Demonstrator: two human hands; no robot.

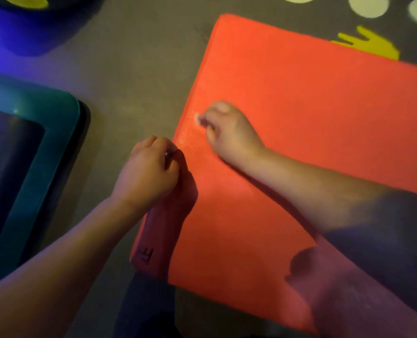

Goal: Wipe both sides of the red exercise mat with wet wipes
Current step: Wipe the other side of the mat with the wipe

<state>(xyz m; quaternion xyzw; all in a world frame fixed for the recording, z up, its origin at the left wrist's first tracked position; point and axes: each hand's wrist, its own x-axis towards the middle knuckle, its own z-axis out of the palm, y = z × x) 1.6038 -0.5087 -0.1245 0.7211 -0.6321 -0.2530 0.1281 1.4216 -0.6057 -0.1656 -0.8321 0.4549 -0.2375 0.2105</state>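
The flat red foam exercise mat (300,142) lay on the grey floor (134,69), filling the right half of the view. Its far corner reached toward the floor's top edge and its near end ran out toward the bottom edge. Its top face was up, and its thick left side wall showed 2 black letter-like marks (145,256) near the near corner.

The left hand (151,174) sat at the mat's left edge, about midway along it. Its fingers were curled tight over that edge and gripped it. The right hand (227,130) was on the mat's top face just inside the same edge, a little farther away than the left hand. Its fingers were bunched together round a small white wet wipe (197,118), pressing it down on the red surface. The wipe and the fingertips were blurred. A pale sheen showed on the mat beside the wipe.

On the floor's left side lay a teal-rimmed rectangular tray (44,147) with a dark inside, well apart from the mat. A blue rounded object (19,28) sat in the top left corner. Behind the mat's far edge the floor carried a yellow hand-shaped print (373,45) and 3 pale circles (367,4).
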